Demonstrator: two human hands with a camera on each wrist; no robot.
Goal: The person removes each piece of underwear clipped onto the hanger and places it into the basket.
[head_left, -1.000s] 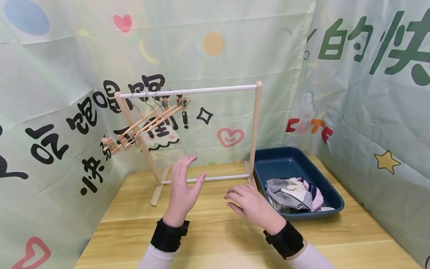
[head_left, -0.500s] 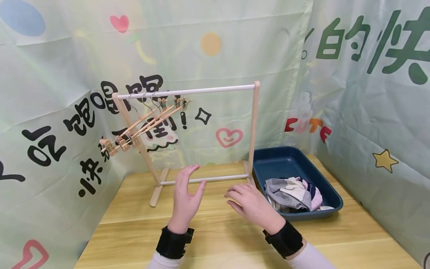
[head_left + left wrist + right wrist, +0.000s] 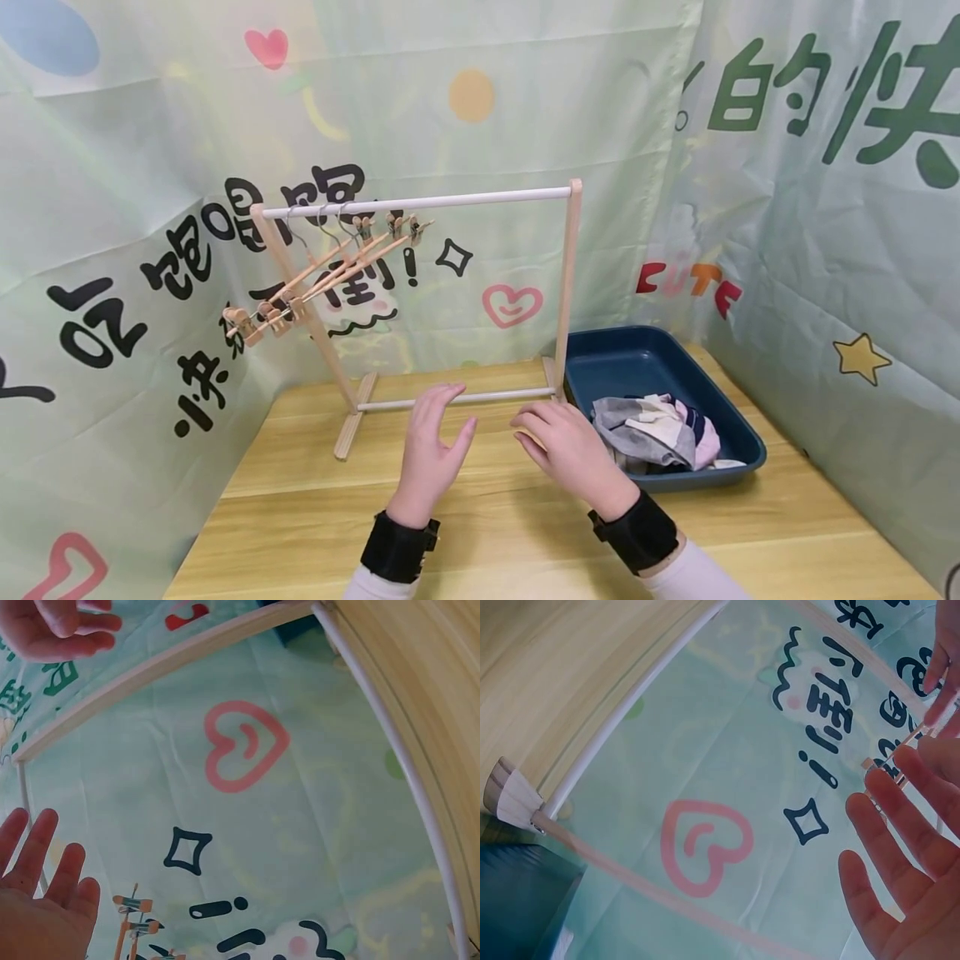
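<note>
Both hands hover over the table in front of a small wooden clothes rack. My left hand has its fingers extended and thumb apart, holding nothing. Beside it, my right hand is palm down with loosely bent fingers, also holding nothing. Several clip hangers hang by their hooks at the left end of the rack's white top bar. Right of the right hand, a dark blue tray contains a crumpled pile of grey, white and pink cloth items. The left wrist view shows the left hand's spread fingers.
The wooden table meets printed fabric walls at the back and on both sides. The rack's low white bar runs just behind the hands. Its left foot rests on the table.
My left hand has moved right and a little lower, toward the right hand. The right hand has shifted only slightly. The hangers, rack and tray look the same.
</note>
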